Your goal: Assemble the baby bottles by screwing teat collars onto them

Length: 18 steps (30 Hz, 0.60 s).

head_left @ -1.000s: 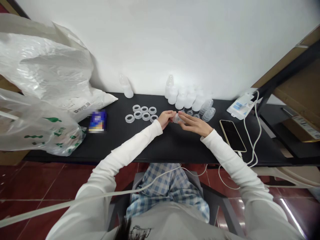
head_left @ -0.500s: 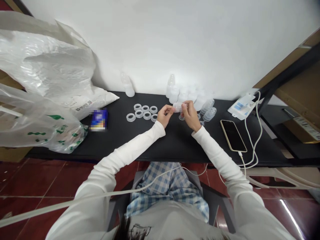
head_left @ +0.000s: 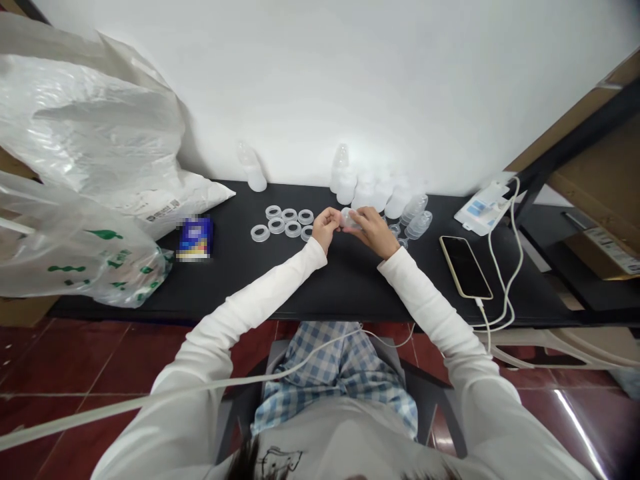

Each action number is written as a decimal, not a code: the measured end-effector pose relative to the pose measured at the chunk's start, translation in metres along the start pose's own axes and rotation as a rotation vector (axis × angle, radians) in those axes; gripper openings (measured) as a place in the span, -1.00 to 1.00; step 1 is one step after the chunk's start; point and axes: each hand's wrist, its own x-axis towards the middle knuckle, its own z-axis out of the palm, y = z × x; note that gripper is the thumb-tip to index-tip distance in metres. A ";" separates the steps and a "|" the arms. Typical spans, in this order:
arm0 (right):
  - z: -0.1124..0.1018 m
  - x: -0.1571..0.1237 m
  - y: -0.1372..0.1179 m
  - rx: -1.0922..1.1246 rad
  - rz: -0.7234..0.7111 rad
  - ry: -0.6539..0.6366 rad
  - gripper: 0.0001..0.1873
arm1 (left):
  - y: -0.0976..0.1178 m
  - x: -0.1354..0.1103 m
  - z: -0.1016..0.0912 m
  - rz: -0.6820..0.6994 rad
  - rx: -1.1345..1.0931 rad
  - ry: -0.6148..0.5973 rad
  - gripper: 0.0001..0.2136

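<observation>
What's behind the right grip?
Behind the right grip: a cluster of white bottles, then the wall. Whatever the hand covers, tabletop included, can't be seen.

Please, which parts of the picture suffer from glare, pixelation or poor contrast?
Head view: glare streaks the red floor tiles; head view: the blue packet is pixelated; head view: translucent bottles blend into the white wall; head view: the held translucent piece looks indistinct.
</observation>
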 end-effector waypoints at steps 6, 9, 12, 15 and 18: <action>-0.014 -0.013 0.009 -0.042 -0.209 -0.129 -0.79 | 0.003 0.004 -0.002 -0.165 -0.035 -0.071 -0.65; -0.022 -0.019 0.006 -0.012 -0.275 -0.213 -0.78 | 0.001 0.004 -0.002 -0.196 0.002 -0.135 -0.58; -0.036 -0.028 0.003 -0.058 -0.322 -0.228 -0.76 | -0.002 0.006 -0.003 -0.206 0.030 -0.135 -0.56; -0.058 -0.042 0.008 -0.119 -0.329 -0.136 -0.71 | -0.003 0.009 -0.008 -0.241 0.037 -0.019 -0.56; -0.084 -0.052 0.022 -0.201 -0.008 0.014 -0.69 | 0.000 0.008 -0.011 -0.218 0.005 0.019 -0.59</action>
